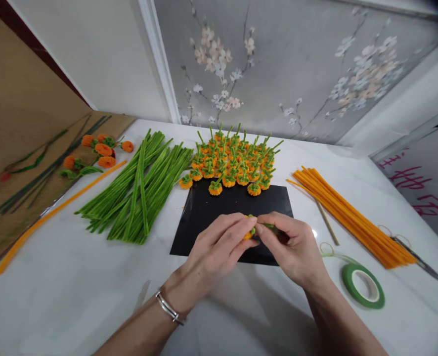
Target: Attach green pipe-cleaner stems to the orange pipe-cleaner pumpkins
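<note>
Over a black mat (234,205), my left hand (222,240) pinches a small orange flower (248,233) with green at its top. My right hand (291,242) meets it from the right, thumb and forefinger closed on the flower's green stem (269,226). The fingertips of both hands touch, and much of the flower is hidden behind them. Just beyond the mat stand many finished-looking orange flowers (241,163) with green stems pointing up, a few of them on the mat's far edge.
Green fuzzy stems (141,193) lie in a pile at the left, beside one long orange strip (59,210). Orange stems (352,215) are bundled at the right, near scissors (422,262), a thin stick (327,222) and green tape (363,286). Larger orange flowers (104,150) lie far left.
</note>
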Action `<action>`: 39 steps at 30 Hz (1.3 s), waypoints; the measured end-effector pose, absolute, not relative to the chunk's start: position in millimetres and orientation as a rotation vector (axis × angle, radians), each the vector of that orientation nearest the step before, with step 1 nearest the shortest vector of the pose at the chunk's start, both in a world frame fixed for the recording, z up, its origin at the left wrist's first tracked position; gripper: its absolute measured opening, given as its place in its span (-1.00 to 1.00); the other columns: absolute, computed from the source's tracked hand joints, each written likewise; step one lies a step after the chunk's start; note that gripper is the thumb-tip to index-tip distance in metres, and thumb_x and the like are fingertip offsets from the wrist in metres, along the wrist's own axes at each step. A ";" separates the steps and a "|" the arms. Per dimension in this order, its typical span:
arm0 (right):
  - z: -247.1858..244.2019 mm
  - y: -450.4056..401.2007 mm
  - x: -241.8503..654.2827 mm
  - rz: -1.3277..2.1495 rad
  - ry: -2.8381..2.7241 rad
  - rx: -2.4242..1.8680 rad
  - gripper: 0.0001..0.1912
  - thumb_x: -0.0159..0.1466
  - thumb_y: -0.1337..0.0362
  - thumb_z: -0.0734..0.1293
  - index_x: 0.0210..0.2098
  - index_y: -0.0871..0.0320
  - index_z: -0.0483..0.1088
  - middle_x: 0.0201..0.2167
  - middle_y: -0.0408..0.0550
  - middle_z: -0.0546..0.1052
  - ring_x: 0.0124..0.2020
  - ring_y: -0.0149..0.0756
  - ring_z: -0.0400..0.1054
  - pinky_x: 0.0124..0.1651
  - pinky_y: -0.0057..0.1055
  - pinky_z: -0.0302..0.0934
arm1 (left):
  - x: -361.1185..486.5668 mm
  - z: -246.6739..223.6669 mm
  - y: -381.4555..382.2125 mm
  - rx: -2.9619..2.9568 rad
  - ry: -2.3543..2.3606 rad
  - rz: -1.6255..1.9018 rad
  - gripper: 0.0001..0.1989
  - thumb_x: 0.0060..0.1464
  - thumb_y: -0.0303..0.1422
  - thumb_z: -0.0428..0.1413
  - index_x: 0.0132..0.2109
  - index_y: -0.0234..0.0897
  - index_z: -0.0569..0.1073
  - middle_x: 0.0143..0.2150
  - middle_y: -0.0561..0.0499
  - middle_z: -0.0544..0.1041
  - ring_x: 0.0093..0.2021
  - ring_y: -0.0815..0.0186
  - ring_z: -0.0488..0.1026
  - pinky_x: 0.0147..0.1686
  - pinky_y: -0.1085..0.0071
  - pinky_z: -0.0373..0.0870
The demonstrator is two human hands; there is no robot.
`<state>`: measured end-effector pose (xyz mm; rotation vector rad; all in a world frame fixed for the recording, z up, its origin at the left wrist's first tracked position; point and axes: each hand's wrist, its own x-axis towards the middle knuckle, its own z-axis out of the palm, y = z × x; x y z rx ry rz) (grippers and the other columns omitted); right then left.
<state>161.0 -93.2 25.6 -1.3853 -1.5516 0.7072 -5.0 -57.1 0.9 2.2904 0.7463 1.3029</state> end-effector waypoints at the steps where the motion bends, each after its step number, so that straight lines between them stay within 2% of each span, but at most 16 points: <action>1: 26.1 -93.0 161.6 0.688 -1.563 -1.384 -0.83 0.27 0.32 0.27 -0.37 0.17 0.50 -0.51 -0.12 0.48 -0.52 -0.42 0.29 -0.50 -0.51 0.15 | -5.0 2.0 -57.4 2.221 0.746 1.285 -0.52 0.05 -0.46 0.22 0.12 -0.10 0.37 -0.06 -0.04 0.50 -0.08 0.29 0.49 -0.06 0.38 0.51; 5: 27.3 -94.0 163.5 0.587 -1.629 -1.395 -0.84 0.27 0.34 0.26 -0.36 0.16 0.49 -0.54 -0.16 0.42 -0.57 -0.45 0.24 -0.54 -0.52 0.10 | -5.2 10.0 -54.0 1.649 0.794 1.140 -0.60 0.05 -0.34 0.22 0.06 -0.15 0.40 0.05 -0.10 0.40 -0.07 0.29 0.45 -0.13 0.39 0.53; 8: 26.2 -95.6 163.2 0.538 -1.664 -1.419 -0.85 0.27 0.36 0.26 -0.34 0.14 0.48 -0.52 -0.15 0.44 -0.57 -0.44 0.25 -0.54 -0.51 0.11 | -6.3 16.1 -49.3 1.252 0.753 0.892 -0.68 0.11 -0.30 0.17 0.02 -0.22 0.43 -0.02 -0.12 0.45 -0.06 0.27 0.45 -0.13 0.37 0.53; 12: 23.7 -96.5 162.3 0.478 -1.700 -1.419 -0.85 0.28 0.39 0.25 -0.32 0.12 0.46 -0.44 -0.11 0.49 -0.50 -0.41 0.30 -0.48 -0.49 0.16 | -7.1 16.2 -46.8 0.978 0.670 0.685 -0.73 0.12 -0.29 0.17 -0.02 -0.21 0.47 -0.14 -0.05 0.49 -0.19 0.34 0.49 -0.17 0.36 0.55; 15: 23.8 -96.0 163.4 0.454 -1.742 -1.397 -0.84 0.28 0.41 0.24 -0.29 0.12 0.46 -0.39 -0.09 0.51 -0.46 -0.40 0.34 -0.44 -0.48 0.19 | -6.4 12.2 -46.6 0.946 0.671 0.702 -0.75 0.08 -0.35 0.21 -0.06 -0.22 0.50 -0.20 0.00 0.52 -0.24 0.41 0.50 -0.16 0.44 0.53; 20: 27.3 -95.3 166.6 0.530 -1.767 -1.400 -0.82 0.29 0.37 0.24 -0.22 0.11 0.49 -0.41 -0.09 0.52 -0.46 -0.38 0.36 -0.45 -0.48 0.21 | -4.6 11.1 -45.7 0.987 0.723 0.738 -0.74 0.04 -0.34 0.23 -0.08 -0.24 0.52 -0.22 -0.01 0.53 -0.26 0.39 0.51 -0.15 0.37 0.54; 26: 28.4 -95.1 167.6 0.518 -1.743 -1.449 -0.85 0.25 0.36 0.28 -0.30 0.12 0.52 -0.48 -0.12 0.50 -0.53 -0.41 0.33 -0.50 -0.49 0.18 | -3.1 13.3 -45.8 1.143 0.745 0.758 -0.74 0.02 -0.37 0.23 -0.09 -0.26 0.52 -0.26 -0.01 0.56 -0.28 0.36 0.51 -0.19 0.37 0.53; 34: 26.6 -95.3 162.5 0.516 -1.639 -1.466 -0.86 0.17 0.42 0.29 -0.35 0.15 0.50 -0.52 -0.15 0.48 -0.57 -0.45 0.27 -0.56 -0.53 0.13 | -1.1 9.2 -48.9 1.409 0.802 0.858 -0.75 0.02 -0.47 0.19 -0.10 -0.24 0.54 -0.13 -0.01 0.58 -0.14 0.32 0.51 -0.09 0.38 0.48; 39: 30.6 -97.0 165.9 0.721 -1.592 -1.414 -0.86 0.22 0.36 0.30 -0.28 0.16 0.51 -0.48 -0.12 0.49 -0.57 -0.47 0.27 -0.59 -0.56 0.12 | -2.3 13.3 -47.2 1.233 0.755 0.821 -0.74 0.03 -0.42 0.22 -0.09 -0.21 0.53 -0.17 0.00 0.59 -0.19 0.32 0.54 -0.13 0.36 0.52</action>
